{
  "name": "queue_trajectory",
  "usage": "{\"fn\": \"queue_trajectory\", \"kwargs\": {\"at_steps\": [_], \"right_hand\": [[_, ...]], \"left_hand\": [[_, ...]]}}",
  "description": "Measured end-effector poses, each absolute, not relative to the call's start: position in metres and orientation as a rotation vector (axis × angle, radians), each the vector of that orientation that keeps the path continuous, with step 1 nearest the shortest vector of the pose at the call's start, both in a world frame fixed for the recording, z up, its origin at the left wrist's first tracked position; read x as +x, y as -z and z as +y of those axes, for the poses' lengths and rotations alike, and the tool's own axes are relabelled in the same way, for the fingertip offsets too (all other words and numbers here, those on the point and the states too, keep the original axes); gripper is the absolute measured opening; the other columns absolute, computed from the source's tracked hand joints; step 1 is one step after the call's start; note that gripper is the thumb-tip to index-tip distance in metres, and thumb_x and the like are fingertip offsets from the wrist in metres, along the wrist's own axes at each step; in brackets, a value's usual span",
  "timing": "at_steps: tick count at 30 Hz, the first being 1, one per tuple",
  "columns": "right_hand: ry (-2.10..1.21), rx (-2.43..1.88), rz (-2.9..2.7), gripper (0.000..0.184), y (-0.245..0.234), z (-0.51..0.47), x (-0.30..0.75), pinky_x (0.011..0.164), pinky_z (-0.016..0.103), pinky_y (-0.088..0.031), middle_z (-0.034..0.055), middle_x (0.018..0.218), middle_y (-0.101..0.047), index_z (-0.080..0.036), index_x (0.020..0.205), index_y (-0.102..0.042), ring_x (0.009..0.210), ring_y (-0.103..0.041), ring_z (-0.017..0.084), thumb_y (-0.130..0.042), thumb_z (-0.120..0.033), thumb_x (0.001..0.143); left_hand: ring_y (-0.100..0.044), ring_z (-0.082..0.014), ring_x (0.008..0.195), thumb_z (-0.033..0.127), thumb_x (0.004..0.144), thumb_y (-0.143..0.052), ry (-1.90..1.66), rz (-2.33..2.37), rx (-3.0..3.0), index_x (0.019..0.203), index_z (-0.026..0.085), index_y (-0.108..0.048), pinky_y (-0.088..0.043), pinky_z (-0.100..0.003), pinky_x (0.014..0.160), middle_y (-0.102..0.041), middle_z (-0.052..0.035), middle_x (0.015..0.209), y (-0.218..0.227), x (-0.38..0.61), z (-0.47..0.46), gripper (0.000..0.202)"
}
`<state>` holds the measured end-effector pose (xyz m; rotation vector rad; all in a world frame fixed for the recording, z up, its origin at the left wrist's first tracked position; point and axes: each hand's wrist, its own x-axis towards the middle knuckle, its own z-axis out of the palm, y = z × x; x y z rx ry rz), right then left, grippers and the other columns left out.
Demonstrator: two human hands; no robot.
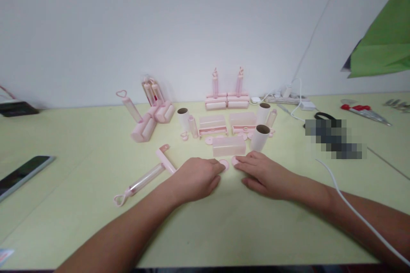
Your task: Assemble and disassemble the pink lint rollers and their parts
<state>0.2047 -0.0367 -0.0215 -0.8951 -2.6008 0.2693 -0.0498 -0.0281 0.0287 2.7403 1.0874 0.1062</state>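
Note:
My left hand (201, 177) rests low over the table, its fingertips on the edge of a small pink disc (225, 164) and its thumb apart. My right hand (264, 173) touches a second pink disc (234, 161) with stretched fingers, thumb spread below. Neither hand closes around its disc. Just behind them lies a translucent pink roller cover (229, 146). A white paper-cored roll (259, 138) stands upright by my right hand. To the left, a pink lint roller frame with a clear tubular handle (147, 178) and heart-shaped loop lies partly hidden behind my left forearm.
Assembled pink lint rollers (144, 128) stand at the left and back. Another white roll (183, 118) stands among covers and loose parts. A phone (24, 175) lies far left. On the right are a white cable (349, 207), red-handled scissors (355, 108) and a power strip (293, 100).

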Motion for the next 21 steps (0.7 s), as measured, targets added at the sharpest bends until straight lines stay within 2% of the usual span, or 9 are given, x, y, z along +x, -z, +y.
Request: {"fn": "queue_trajectory", "kwargs": {"at_steps": [4,7,10,13,17,21], "right_hand": [[-0.281,-0.933,-2.570,0.047,0.029,-0.036,0.207,0.100,0.052,-0.044,0.0198,0.140,-0.054,-0.013,0.138,-0.051,0.123,-0.050,0.032,-0.055,-0.030,0.094],[-0.335,-0.874,-2.512,0.047,0.031,-0.036,0.210,0.104,0.051,-0.042,0.0183,0.139,-0.055,-0.014,0.140,-0.048,0.127,-0.049,0.030,-0.053,-0.030,0.096],[-0.397,-0.824,-2.438,0.046,0.030,-0.038,0.212,0.104,0.050,-0.043,0.0170,0.135,-0.058,-0.016,0.139,-0.049,0.123,-0.053,0.028,-0.054,-0.031,0.096],[-0.496,-0.836,-2.354,0.041,0.026,-0.040,0.212,0.099,0.047,-0.047,0.0156,0.128,-0.063,-0.017,0.134,-0.053,0.116,-0.057,0.026,-0.055,-0.031,0.096],[-0.688,-0.854,-2.235,0.036,0.021,-0.041,0.213,0.093,0.042,-0.049,0.0136,0.117,-0.067,-0.018,0.129,-0.057,0.106,-0.061,0.024,-0.054,-0.033,0.096],[-1.253,-0.798,-2.103,0.042,0.018,-0.048,0.210,0.087,0.037,-0.051,0.0113,0.114,-0.068,-0.020,0.136,-0.054,0.097,-0.064,0.019,-0.052,-0.039,0.098]], "left_hand": [[-0.066,-0.0218,0.085,0.033,0.091,-0.045,-0.147,1.357,2.696,0.103,0.022,-0.069,-0.048,-0.031,0.074,-0.072,-0.0073,0.098,-0.057,-0.079,-0.017,0.030],[-0.063,-0.0217,0.074,0.043,0.093,-0.041,-0.149,1.783,2.534,0.094,0.020,-0.069,-0.043,-0.031,0.066,-0.071,-0.0076,0.088,-0.075,-0.122,-0.012,0.036],[-0.062,-0.0235,0.071,0.054,0.090,-0.042,0.074,2.005,2.309,0.087,0.018,-0.066,-0.040,-0.031,0.061,-0.069,-0.0091,0.084,-0.069,-0.160,-0.016,0.043],[-0.060,-0.0221,0.069,0.057,0.090,-0.041,0.160,1.914,2.205,0.085,0.018,-0.061,-0.038,-0.031,0.062,-0.067,-0.0083,0.084,-0.048,-0.179,-0.028,0.044],[-0.057,-0.0191,0.074,0.052,0.094,-0.040,-0.111,1.678,2.170,0.090,0.019,-0.056,-0.041,-0.029,0.066,-0.064,-0.0044,0.086,-0.037,-0.171,-0.043,0.037],[-0.058,-0.0174,0.087,0.045,0.098,-0.039,-0.452,1.228,2.200,0.101,0.020,-0.055,-0.046,-0.028,0.077,-0.063,-0.0036,0.097,-0.049,-0.130,-0.053,0.030]]}}
